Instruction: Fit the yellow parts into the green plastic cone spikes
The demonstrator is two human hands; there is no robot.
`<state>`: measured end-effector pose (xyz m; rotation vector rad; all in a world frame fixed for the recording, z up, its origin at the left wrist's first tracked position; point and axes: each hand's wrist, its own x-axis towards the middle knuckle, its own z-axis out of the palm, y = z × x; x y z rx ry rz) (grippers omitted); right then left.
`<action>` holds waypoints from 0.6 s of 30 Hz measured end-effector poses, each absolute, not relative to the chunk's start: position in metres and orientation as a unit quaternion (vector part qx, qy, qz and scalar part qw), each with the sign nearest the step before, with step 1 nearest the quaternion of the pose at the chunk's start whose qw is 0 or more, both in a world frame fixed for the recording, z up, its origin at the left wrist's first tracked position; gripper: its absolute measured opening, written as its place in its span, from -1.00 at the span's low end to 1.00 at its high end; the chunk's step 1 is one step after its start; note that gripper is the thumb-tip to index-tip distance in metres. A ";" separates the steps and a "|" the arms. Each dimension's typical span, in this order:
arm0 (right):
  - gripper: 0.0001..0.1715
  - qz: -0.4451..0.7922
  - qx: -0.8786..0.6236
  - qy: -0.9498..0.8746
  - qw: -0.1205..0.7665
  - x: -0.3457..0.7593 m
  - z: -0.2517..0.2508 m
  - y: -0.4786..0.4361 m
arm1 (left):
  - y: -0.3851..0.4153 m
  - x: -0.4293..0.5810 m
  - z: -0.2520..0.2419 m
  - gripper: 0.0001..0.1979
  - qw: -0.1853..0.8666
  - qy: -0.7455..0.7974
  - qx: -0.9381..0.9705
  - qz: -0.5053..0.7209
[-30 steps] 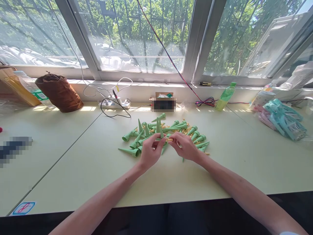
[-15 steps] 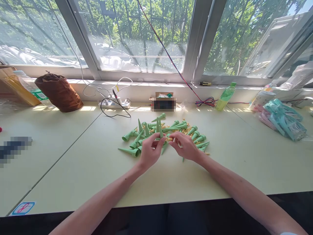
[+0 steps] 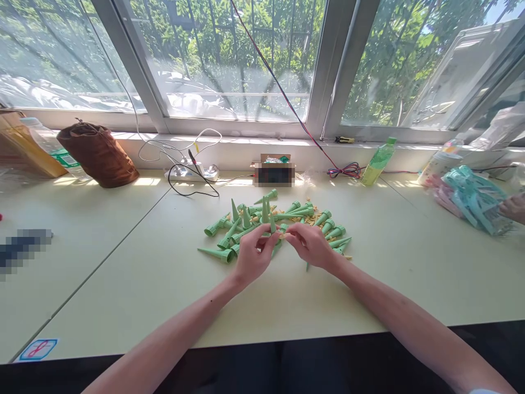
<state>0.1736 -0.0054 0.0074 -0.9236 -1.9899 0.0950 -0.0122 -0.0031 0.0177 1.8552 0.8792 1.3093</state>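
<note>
Above the table [image 3: 143,262], the left hand [image 3: 255,253] pinches an upright green cone [image 3: 273,223]. Just rightward, the right hand [image 3: 310,244] pinches a yellow piece [image 3: 281,236].

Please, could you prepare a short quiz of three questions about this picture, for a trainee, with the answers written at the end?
1. Multiple choice: What colour is the small piece between the fingertips of the left hand and the right hand?
a) blue
b) yellowish
c) black

2. True or false: All the green cones lie on their sides.

3. Open: On the table, which thing is just left of the green bottle in the picture?

Key:
1. b) yellowish.
2. False: some green cones stand with their tips up.
3. The coiled cable.
</note>
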 end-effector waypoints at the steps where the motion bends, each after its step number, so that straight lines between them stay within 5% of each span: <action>1: -0.75 0.040 -0.373 -0.806 0.458 0.173 0.008 -0.006 | -0.003 -0.012 0.019 -0.78 0.350 0.339 0.710 0.509; 5: -0.82 0.039 -0.359 -0.820 0.444 0.173 0.007 -0.006 | -0.002 -0.013 0.020 -0.77 0.353 0.339 0.705 0.514; 12: -0.53 0.047 -0.371 -0.827 0.420 0.175 0.007 -0.005 | -0.003 -0.013 0.016 -0.78 0.325 0.339 0.730 0.497; 18: -0.78 0.061 -0.375 -0.816 0.436 0.173 0.005 -0.005 | -0.003 -0.013 0.020 -0.78 0.341 0.339 0.713 0.510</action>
